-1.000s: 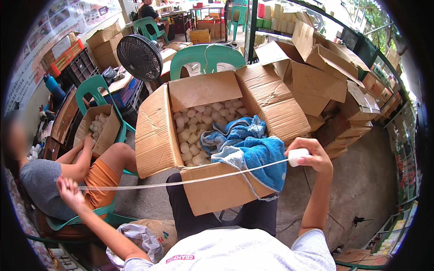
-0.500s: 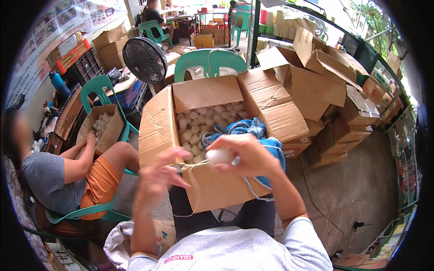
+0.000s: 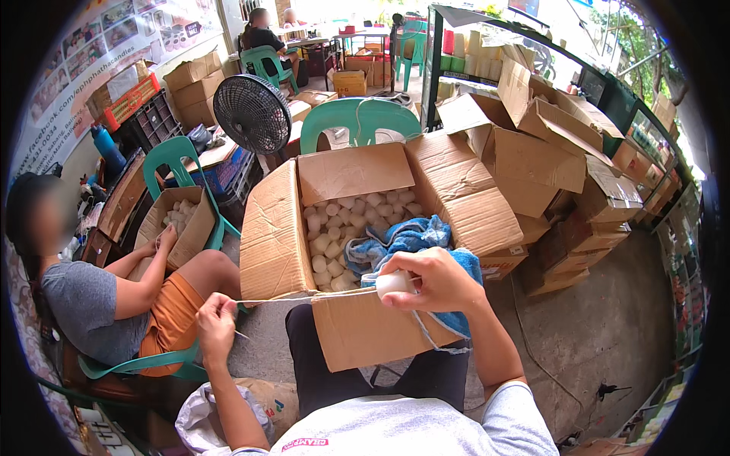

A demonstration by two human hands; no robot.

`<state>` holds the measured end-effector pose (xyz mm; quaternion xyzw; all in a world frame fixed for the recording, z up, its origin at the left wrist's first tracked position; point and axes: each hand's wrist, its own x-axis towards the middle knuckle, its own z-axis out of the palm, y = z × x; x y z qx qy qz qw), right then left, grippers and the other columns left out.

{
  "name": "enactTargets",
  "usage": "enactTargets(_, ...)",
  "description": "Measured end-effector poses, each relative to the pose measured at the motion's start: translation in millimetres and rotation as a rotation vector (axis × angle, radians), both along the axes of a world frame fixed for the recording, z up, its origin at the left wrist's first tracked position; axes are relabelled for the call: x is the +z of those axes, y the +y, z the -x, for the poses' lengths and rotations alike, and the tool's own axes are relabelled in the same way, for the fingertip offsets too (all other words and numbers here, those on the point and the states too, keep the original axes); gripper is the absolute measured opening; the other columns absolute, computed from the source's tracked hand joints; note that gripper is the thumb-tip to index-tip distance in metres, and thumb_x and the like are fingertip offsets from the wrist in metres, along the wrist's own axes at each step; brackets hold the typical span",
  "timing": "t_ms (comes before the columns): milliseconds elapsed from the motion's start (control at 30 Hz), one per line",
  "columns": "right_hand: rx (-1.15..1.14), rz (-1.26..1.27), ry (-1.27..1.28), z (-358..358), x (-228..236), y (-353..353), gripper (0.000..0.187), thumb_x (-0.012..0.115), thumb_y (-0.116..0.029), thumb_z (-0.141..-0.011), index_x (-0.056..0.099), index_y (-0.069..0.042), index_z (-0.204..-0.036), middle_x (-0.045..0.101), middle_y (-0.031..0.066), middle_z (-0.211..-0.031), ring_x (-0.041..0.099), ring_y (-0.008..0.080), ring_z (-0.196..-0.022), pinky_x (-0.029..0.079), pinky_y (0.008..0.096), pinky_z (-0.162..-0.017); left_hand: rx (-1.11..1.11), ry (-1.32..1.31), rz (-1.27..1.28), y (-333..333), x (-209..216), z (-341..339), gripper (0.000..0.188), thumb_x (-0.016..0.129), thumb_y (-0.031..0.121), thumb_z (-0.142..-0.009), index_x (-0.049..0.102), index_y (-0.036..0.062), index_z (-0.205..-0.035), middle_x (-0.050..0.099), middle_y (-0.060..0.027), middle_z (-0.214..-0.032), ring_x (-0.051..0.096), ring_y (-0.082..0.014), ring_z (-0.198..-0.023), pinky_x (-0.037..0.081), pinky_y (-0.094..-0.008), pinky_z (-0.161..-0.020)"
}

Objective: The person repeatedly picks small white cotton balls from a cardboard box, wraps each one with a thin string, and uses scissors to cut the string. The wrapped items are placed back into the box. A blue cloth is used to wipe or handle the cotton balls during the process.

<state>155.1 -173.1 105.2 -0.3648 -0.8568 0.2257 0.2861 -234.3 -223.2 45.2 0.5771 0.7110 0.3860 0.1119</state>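
Right hand: closed around a small white ball, fingers curled over it, held above the near flap of the big cardboard box.
Left hand: fingers pinched shut on a thin white string; a short end pokes out beside the fingers.
String: runs taut from the left hand across to the white ball in the right hand, passing just over the box's near edge.
Big cardboard box: open, flaps spread, standing in front of the person's knees; its floor is covered with many small white balls.
Blue towel: bunched in the right side of the box, spilling over the near flap under the right hand.
Seated person: to the left on a green chair, grey shirt, orange shorts, one hand at a smaller box that also holds white balls.
Fan: black, round, standing behind the big box.
Green chair: directly behind the big box.
Empty boxes: heaped to the right, flaps open, some stacked.
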Motion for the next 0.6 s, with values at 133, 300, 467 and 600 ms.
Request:
enactTargets(133,-0.033,0.044,0.064,-10,-3,-2,0.035,0.074,-0.039,-0.077,0.065,-0.009,-0.093,0.065,0.0074,-0.069,0.062,0.0181,-0.057,0.048,0.0284,-0.054,0.067,0.000,0.007,-10,-9,36,0.015,0.058,0.006,-0.090,0.054,-0.0011,-0.078,0.047,-0.0060,-0.059,0.046,-0.0135,-0.052,0.038,-0.0319,-0.051)
enactTargets(300,-0.135,0.068,0.095,-21,1,-8,0.033,0.078,-0.034,-0.074,0.067,-0.008,-0.093,0.065,0.0065,-0.071,0.063,0.0149,-0.061,0.050,0.0255,-0.055,0.282,0.115,-0.168,-20,-28,72,0.022,0.052,0.016,-0.097,0.053,-0.0001,-0.081,0.050,-0.0074,-0.063,0.048,-0.0152,-0.054,0.039,-0.0334,-0.052)
enactTargets(467,-0.189,0.187,0.385,-47,5,-6,0.029,0.080,-0.021,-0.075,0.065,-0.002,-0.092,0.063,0.0009,-0.075,0.058,0.0047,-0.066,0.046,0.0197,-0.057,0.199,-0.402,-0.426,-16,-17,116,0.020,0.047,0.019,-0.101,0.053,0.0004,-0.096,0.051,-0.0044,-0.074,0.051,-0.0148,-0.064,0.045,-0.0316,-0.061)
enactTargets(600,-0.206,0.204,0.500,-44,11,-12,0.029,0.079,-0.020,-0.075,0.065,-0.001,-0.091,0.062,0.0006,-0.074,0.057,0.0037,-0.065,0.045,0.0185,-0.057,-0.182,-0.874,-0.789,51,102,24,0.024,0.046,0.019,-0.102,0.049,0.0003,-0.117,0.052,-0.0089,-0.107,0.054,-0.0193,-0.103,0.046,-0.0429,-0.102)
